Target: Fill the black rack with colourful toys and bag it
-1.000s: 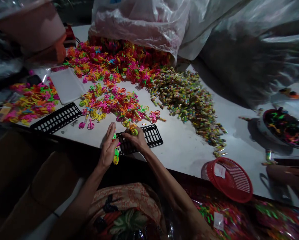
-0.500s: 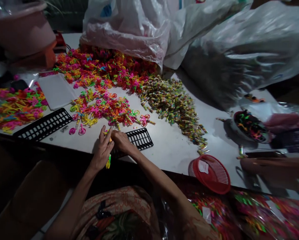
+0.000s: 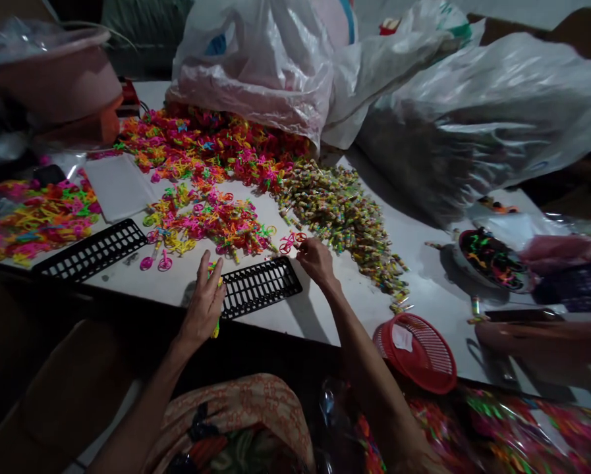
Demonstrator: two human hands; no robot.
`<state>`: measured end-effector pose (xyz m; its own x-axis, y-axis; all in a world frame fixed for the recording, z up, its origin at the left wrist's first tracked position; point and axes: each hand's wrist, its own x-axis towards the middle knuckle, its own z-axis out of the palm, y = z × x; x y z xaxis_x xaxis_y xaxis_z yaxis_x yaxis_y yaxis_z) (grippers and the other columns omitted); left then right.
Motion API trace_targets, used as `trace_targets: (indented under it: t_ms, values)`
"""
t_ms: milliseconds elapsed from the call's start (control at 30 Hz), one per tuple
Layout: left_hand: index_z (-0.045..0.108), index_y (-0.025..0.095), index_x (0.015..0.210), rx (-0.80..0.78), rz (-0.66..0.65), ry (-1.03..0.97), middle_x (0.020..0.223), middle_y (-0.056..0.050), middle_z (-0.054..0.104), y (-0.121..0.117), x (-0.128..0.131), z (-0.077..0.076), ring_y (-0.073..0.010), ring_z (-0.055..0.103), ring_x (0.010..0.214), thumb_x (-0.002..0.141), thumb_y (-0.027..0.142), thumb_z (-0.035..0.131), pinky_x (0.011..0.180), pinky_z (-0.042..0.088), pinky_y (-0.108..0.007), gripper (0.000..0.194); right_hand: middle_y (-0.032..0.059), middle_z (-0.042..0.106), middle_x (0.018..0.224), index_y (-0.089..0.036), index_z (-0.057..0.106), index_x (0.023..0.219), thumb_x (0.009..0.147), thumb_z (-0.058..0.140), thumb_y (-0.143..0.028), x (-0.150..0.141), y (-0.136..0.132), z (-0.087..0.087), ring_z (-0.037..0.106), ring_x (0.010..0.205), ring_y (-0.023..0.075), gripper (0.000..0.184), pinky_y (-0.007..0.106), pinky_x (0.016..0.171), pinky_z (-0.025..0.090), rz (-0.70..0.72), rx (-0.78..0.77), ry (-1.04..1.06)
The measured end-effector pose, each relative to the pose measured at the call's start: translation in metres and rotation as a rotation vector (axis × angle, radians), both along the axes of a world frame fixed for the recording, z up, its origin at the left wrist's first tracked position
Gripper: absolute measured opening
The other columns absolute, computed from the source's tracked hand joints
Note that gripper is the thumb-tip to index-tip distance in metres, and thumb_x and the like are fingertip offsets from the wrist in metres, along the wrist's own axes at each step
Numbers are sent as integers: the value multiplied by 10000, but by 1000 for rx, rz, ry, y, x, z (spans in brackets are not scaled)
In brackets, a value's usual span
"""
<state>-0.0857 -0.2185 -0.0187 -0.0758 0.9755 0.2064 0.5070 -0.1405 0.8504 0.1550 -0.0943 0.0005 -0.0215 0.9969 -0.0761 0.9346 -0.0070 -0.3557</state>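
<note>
My left hand [image 3: 206,299] is curled at the table's front edge, beside the left end of a black slotted plastic rack [image 3: 261,288]. It holds a small yellow-and-green plastic piece [image 3: 216,328], partly hidden by the palm. Off the rack's right end, my right hand [image 3: 317,260] has its fingertips pinched together on the tabletop. What they grip is hidden. A small pink-and-red toy bicycle [image 3: 292,241] lies right against those fingertips. Behind the rack spreads a pile of colourful plastic toy bicycles [image 3: 226,220]. Small patterned tubes [image 3: 344,204] are heaped beyond my right hand.
Another black rack [image 3: 92,250] lies at left, near a white sheet stack [image 3: 120,187]. A red basket [image 3: 416,352] stands at the front edge. A bowl of dark parts [image 3: 493,260] is at right. Large plastic bags [image 3: 255,72] line the back; a pink tub [image 3: 62,79] stands back left.
My right hand has moved right, away from my left hand and across the rack, to the toy bicycle at the rack's far end. The left hand has stayed almost in place.
</note>
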Motion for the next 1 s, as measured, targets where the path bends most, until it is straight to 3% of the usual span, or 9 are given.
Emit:
trace_targets:
  t_ms: [67,167,267,367,467,600,767,900,1000]
  values:
    - [380,289,1427,-6,0,-14,1599,-32,137,-1,-1,-1,-204,118,1462,937,284,383,1175,167,-421,490,38,612,816,-165,597,843,738,505,-198,-8,-19,-8,547,705,152,143,249,619,389,-11,38,342]
    - [387,296,1422,-35,-2,-35,1601,-14,131,-2,-2,2,-196,110,1463,939,301,379,1171,194,-393,484,-33,521,671,-198,524,751,673,551,-293,-36,-52,-21,446,575,110,127,227,537,360,63,-81,811]
    - [393,287,1421,-46,-2,-46,1600,-13,134,-1,-3,6,-190,99,1464,942,312,371,1174,185,-380,480,-62,466,622,-202,492,706,601,609,-307,-68,-81,-29,408,554,89,189,213,533,358,89,-261,1076]
    - [399,288,1416,-28,-7,-51,1599,-8,139,0,-2,6,-184,98,1464,943,320,371,1182,145,-383,476,-40,522,652,-186,549,738,601,635,-324,-86,-97,-31,461,601,103,213,227,577,399,92,-388,1198]
    - [405,293,1412,-18,-7,-54,1598,-4,144,0,-2,5,-184,102,1464,947,334,364,1184,130,-393,469,-15,565,696,-180,575,741,623,651,-363,-87,-104,-30,499,655,125,231,241,602,420,110,-409,1196]
    - [394,284,1419,0,-17,-64,1600,-12,137,1,-1,4,-183,117,1462,953,361,357,1186,121,-385,474,-37,483,630,-196,495,653,627,654,-379,-89,-107,-32,427,587,105,244,230,550,380,141,-351,1125]
    - [390,280,1422,3,-26,-60,1600,-15,133,1,-3,4,-188,106,1463,959,371,340,1188,112,-393,474,-21,462,635,-203,455,614,704,584,-361,-99,-107,-39,413,596,118,223,248,571,380,294,-231,1044]
    - [387,271,1424,-7,-26,-39,1601,-26,130,1,0,6,-192,104,1464,961,364,334,1188,115,-393,476,0,480,637,-206,432,572,765,487,-220,-97,-106,-35,459,667,148,201,263,658,400,462,-90,778]
    - [368,248,1435,-16,-10,-8,1602,-52,115,2,3,8,-207,105,1465,945,357,383,1184,135,-399,502,48,572,806,-185,564,712,754,477,-116,-101,-112,-29,508,727,160,118,258,669,401,584,-113,501]
